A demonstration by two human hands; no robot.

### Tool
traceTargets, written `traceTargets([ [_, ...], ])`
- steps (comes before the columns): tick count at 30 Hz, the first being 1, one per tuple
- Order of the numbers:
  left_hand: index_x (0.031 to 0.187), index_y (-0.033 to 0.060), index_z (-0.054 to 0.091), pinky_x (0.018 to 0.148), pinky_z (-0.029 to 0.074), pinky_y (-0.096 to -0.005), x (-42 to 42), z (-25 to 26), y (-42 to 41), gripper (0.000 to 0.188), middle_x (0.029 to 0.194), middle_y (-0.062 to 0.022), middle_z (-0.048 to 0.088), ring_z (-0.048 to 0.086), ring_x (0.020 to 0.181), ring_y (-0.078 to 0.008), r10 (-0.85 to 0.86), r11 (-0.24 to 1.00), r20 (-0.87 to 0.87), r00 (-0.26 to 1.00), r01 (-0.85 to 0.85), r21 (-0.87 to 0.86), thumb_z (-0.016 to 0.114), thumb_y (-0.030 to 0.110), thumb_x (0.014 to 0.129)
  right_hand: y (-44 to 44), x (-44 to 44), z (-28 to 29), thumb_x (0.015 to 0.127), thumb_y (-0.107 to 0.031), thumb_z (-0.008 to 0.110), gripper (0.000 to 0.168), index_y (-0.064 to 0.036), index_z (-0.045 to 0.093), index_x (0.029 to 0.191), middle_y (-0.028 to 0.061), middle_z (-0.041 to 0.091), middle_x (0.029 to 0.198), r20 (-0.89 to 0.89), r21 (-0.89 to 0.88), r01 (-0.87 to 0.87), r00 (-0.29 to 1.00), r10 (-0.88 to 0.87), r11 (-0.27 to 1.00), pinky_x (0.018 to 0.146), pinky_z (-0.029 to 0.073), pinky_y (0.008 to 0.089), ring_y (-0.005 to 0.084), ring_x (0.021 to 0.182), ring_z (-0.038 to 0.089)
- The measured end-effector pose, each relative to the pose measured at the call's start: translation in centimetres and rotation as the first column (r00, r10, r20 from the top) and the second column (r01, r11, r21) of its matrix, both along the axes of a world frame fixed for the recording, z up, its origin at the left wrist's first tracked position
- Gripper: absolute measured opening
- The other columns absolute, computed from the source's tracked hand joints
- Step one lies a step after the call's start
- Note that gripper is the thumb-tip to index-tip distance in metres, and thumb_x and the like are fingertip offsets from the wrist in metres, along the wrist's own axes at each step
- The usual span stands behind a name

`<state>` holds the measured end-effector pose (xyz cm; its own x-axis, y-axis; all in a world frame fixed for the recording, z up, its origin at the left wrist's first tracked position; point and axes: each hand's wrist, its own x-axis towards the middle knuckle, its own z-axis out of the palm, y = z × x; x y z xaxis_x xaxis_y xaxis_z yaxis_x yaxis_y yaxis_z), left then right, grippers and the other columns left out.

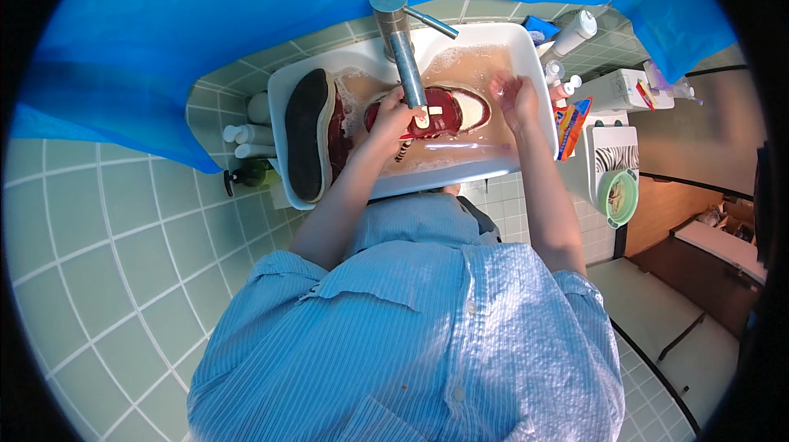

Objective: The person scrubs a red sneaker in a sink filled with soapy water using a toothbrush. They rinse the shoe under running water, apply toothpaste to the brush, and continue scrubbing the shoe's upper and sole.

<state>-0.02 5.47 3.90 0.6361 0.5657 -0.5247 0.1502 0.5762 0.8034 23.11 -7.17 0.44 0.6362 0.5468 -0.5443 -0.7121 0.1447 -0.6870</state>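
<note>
In the white sink, a dark red shoe with a pale insole lies in cloudy, sudsy water. My left hand grips its left part, partly hidden under the metal faucet. Pale patches show on the red upper beside my fingers. My right hand is near the sink's right wall, over the water, palm turned up and fingers loosely apart, holding nothing. A second red shoe leans on its side at the left, its black sole facing out. A small dark-and-light striped thing shows below my left hand.
Pump bottles stand left of the sink; more bottles and an orange packet are on the right. A green basin sits on a white unit beyond. Blue sheeting hangs behind the faucet, whose lever points right.
</note>
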Motion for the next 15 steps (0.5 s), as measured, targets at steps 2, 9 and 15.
traceTargets([
  [2,0.110,0.0027,0.056,0.072,0.054,-0.0291,0.6,-0.3,-0.2,0.034,0.097,-0.0066,0.059,0.061,0.083,-0.0168,0.099,0.994,0.014,0.995,-0.100,0.050,0.063,0.000,0.077,1.9,-2.5,4.6,0.095,-0.020,0.034,0.037,0.008,0.057,0.103,0.0160,0.064,0.093,0.112,-0.081,-0.296,0.946,0.304,0.952,0.082,0.052,0.0325,0.0240,0.083,0.063],
  [9,0.085,0.0006,0.064,0.069,0.049,-0.0363,3.9,-3.2,-1.0,0.027,0.076,-0.0158,0.066,0.066,0.075,-0.0284,0.259,0.707,-0.090,0.962,-0.125,0.696,0.064,0.027,0.084,2.0,-6.3,8.3,0.094,-0.016,0.041,0.034,0.010,0.058,0.108,0.0175,0.065,0.103,0.310,-0.189,-0.491,0.792,0.526,0.850,0.083,0.053,0.0303,0.0225,0.090,0.065],
  [15,0.093,0.0024,0.063,0.074,0.048,-0.0411,4.1,-4.8,-0.5,0.028,0.086,-0.0185,0.066,0.064,0.084,-0.0361,0.263,0.669,-0.131,0.956,-0.083,0.739,0.063,0.030,0.086,-2.6,-3.5,0.7,0.090,-0.019,0.046,0.033,0.005,0.060,0.109,0.0135,0.062,0.103,0.495,-0.503,0.093,0.846,0.199,0.859,0.084,0.042,0.0294,0.0184,0.095,0.057],
])
